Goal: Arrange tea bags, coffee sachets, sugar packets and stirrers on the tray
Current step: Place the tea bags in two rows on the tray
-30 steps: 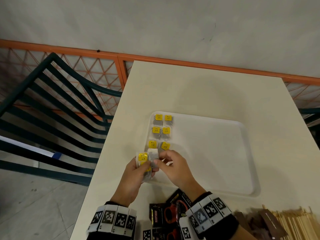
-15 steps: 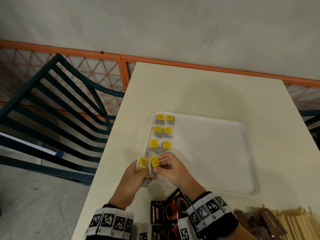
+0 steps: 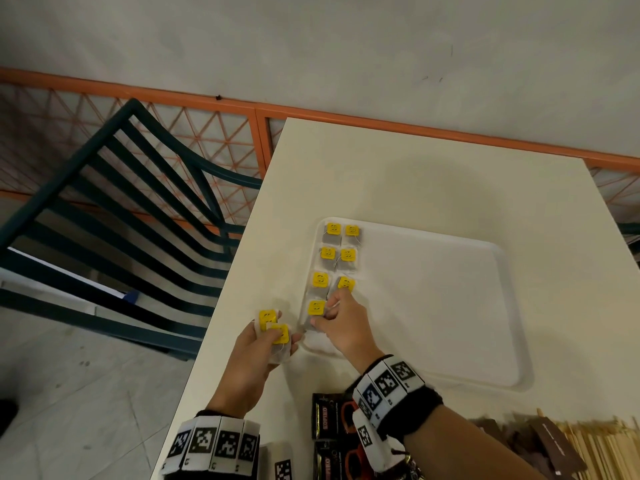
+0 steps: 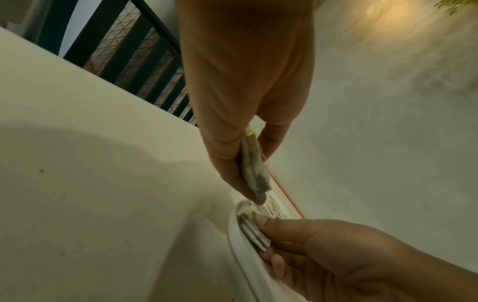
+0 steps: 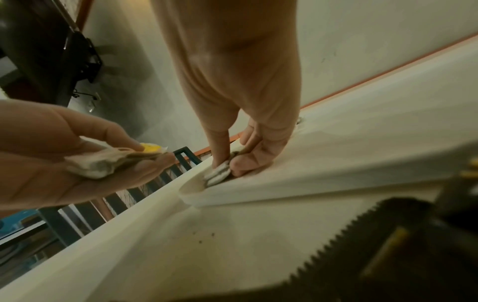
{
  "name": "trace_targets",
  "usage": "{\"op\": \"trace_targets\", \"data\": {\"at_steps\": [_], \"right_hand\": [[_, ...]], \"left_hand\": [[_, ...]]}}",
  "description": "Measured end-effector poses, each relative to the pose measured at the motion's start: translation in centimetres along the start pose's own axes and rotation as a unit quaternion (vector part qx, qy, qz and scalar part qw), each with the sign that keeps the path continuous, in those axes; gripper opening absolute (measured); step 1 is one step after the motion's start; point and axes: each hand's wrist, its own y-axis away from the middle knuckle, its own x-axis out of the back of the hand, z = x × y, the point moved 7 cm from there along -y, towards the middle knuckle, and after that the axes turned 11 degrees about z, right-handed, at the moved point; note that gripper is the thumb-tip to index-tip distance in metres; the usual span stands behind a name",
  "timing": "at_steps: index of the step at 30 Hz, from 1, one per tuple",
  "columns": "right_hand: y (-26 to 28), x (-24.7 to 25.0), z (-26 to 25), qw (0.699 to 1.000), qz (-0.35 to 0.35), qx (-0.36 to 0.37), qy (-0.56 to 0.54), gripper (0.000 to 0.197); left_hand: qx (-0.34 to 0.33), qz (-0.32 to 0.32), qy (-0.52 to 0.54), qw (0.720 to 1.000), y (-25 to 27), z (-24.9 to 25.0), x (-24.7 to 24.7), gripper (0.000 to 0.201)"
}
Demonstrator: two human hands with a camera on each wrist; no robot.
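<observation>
1. We are pinching a tea bag point(image 3: 316, 315) with our right hand point(image 3: 341, 327), setting it onto the tray point(image 3: 450, 377) at its near left corner.
2. We are gripping a small stack of tea bags point(image 3: 273, 332) in our left hand point(image 3: 258, 351), just off the tray's left rim.
3. Six more tea bags point(image 3: 337, 258) are lying in pairs along the tray's left edge.
</observation>
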Motion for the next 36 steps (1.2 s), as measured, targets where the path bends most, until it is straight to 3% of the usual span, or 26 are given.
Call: {"op": "trace_targets", "data": {"at_steps": [5,8,11,15,20,23,26,30,32,36], "right_hand": [[0.1,0.4,-0.4,0.996,0.031,0.058,0.062,0.028],[0.4,2.0,-0.8,0.964,0.115,0.156,0.182,0.028],[0.8,3.2,-1.0,0.940,0.150,0.200,0.232,0.031],[0.8,2.6,-0.3,0.939,0.060,0.193,0.278,0.040],[0.9,2.1,-0.3,0.939,0.012,0.189,0.287,0.043],[1.1,2.5,-0.7,0.947,0.033,0.179,0.265,0.041],[1.7,3.3,-1.7,0.968,0.058,0.186,0.160,0.038],[2.9,2.7,-1.6,0.992,-0.061,0.106,0.019,0.018],[3.3,2.2,-0.9,0.994,-0.083,0.066,-0.029,0.004],[3.3,2.1,0.6,0.993,-0.082,-0.001,-0.081,0.019]], "left_hand": [[-0.016,-0.010,-0.017,1.000,0.0,0.0,-0.4,0.027],[-0.024,-0.012,-0.017,0.999,-0.2,0.0,-0.5,0.027],[-0.029,-0.017,-0.017,0.999,-0.3,0.0,-0.7,0.028],[-0.024,-0.019,-0.011,0.999,-0.3,0.0,-1.3,0.027],[-0.027,-0.030,-0.014,0.999,-0.1,0.2,-1.7,0.026],[-0.034,-0.041,-0.012,0.999,0.0,0.3,-2.1,0.022],[-0.046,-0.045,-0.017,0.998,0.1,0.3,-2.4,0.016],[-0.052,-0.029,-0.016,0.998,-0.1,0.0,-2.4,0.023],[-0.052,-0.043,-0.021,0.998,0.1,-0.1,-2.9,0.028],[-0.051,-0.067,-0.038,0.996,0.7,-0.4,-3.8,0.018]]}}
